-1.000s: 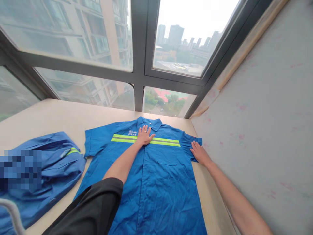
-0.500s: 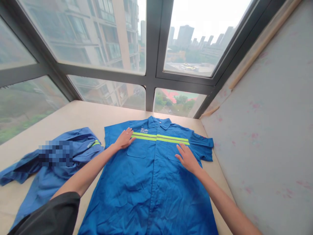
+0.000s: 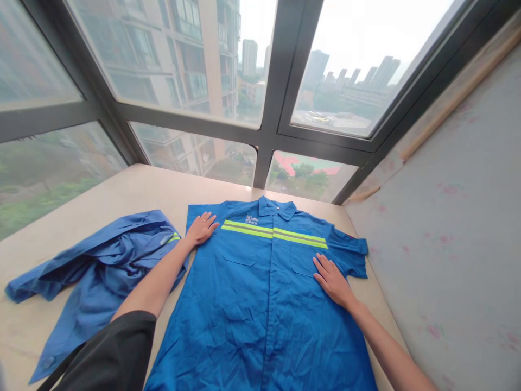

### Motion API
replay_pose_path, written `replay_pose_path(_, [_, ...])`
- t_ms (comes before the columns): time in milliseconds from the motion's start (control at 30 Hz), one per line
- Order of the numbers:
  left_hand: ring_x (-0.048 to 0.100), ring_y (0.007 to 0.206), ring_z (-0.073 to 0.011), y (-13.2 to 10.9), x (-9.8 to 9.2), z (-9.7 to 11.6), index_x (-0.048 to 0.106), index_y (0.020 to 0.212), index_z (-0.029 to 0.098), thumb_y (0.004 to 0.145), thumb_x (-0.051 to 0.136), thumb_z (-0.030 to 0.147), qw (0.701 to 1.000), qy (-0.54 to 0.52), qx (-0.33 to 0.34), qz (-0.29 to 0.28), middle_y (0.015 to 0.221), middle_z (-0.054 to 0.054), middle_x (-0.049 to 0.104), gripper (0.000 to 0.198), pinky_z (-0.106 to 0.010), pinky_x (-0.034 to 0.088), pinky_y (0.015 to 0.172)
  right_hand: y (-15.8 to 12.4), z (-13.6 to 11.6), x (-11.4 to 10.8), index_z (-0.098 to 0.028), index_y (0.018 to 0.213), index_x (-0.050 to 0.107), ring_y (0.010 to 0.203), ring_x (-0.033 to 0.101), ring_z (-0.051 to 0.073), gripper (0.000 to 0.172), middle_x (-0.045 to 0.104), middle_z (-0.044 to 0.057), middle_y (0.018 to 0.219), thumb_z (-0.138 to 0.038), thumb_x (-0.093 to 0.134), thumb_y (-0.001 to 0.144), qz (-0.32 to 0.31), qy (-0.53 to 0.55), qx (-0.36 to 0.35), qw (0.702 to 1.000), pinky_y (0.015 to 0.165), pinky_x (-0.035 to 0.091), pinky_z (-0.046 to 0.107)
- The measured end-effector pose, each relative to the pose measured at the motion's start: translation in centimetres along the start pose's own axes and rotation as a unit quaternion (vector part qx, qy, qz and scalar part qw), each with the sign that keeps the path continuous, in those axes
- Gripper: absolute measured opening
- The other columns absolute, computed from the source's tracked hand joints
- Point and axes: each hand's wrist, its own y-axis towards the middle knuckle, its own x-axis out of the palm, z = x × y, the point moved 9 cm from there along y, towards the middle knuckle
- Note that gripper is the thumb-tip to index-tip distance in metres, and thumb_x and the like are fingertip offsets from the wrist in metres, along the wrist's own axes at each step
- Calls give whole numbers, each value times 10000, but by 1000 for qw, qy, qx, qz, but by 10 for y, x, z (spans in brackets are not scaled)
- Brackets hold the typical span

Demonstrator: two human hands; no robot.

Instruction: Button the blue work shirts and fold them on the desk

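1. Your short-sleeved blue cloth work shirt (image 3: 264,309) lies spread front up on the cream-coloured, smooth ledge (image 3: 134,190), its collar (image 3: 278,209) toward the window and its lower part running out of view toward you.
2. Your left hand (image 3: 202,228) rests, released and palm down, where the shirt's left-hand sleeve meets the body, just beside the end of the yellow-green and grey reflective band (image 3: 299,237).
3. Your right hand (image 3: 331,278) is also released, its fingers loosely spread over the shirt's right side, below the band and beside the chest pocket (image 3: 301,262).
4. To your left, a crumpled blue long-sleeved garment (image 3: 118,260) lies on the ledge, partly behind your left forearm.
5. The grey-framed window (image 3: 266,127) stands beyond the collar; a pale wall with pink floral marks (image 3: 459,233) rises on your right.
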Motion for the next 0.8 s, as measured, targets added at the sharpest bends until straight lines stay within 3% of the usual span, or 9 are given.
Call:
replay_pose_path(100, [221, 1479, -331, -1, -5, -27, 345, 1509, 123, 969, 246, 576, 999, 12, -46, 11, 1582, -186, 283, 712, -542, 211, 1159, 0, -2, -1, -222, 1515, 354, 1465, 279, 251, 573, 314, 82, 1580, -496, 276, 1018, 6, -3, -6, 1000, 1179, 277, 492])
replay_pose_path(200, [199, 1487, -321, -4, -8, -49, 299, 1530, 170, 955, 240, 614, 996, 25, -87, -5, 1602, -163, 243, 729, -583, 223, 1139, -2, -1, -1, -229, 1515, 354, 1463, 285, 249, 564, 316, 80, 1580, -488, 290, 1017, 14, -2, -12, 1000, 1178, 279, 494])
replay_pose_path(300, [192, 1489, -314, -3, -10, -54, 285, 1535, 181, 953, 230, 624, 996, 24, -89, -15, 1611, -160, 216, 734, -573, 222, 1139, -4, 1, 0, -232, 1513, 357, 1462, 290, 250, 561, 322, 81, 1578, -486, 298, 1016, 19, -3, -13, 1000, 1175, 283, 500])
replay_pose_path(400, [215, 1476, -343, -3, -18, -51, 341, 1508, 147, 939, 297, 623, 995, 9, -98, 10, 1599, -193, 237, 742, -543, 237, 1138, -5, 2, 0, -223, 1507, 370, 1459, 296, 254, 564, 332, 86, 1573, -487, 303, 1014, 23, -7, -14, 1000, 1172, 289, 501])
replay_pose_path(567, [342, 1404, -382, -13, -40, -69, 438, 1395, 95, 880, 512, 500, 958, -145, -233, 89, 1498, -253, 391, 659, -487, 314, 1102, -6, 1, -2, -217, 1500, 387, 1447, 322, 261, 565, 361, 93, 1559, -486, 314, 1009, 38, -10, -17, 999, 1164, 308, 495])
replay_pose_path(700, [563, 1178, -396, -10, -45, -87, 582, 1138, 79, 778, 664, 455, 920, -229, -312, 68, 1182, -263, 624, 527, -424, 486, 866, -6, 2, -1, -209, 1484, 419, 1434, 348, 274, 573, 392, 103, 1543, -499, 308, 1002, 42, -10, -13, 999, 1150, 329, 507])
replay_pose_path(800, [664, 748, -277, -1, -38, -94, 618, 826, 140, 655, 792, 438, 880, -331, -341, 14, 736, -113, 666, 385, -317, 476, 591, -1, 2, -1, -187, 1447, 475, 1407, 393, 290, 582, 443, 123, 1510, -510, 292, 999, 36, -12, 0, 999, 1128, 361, 522])
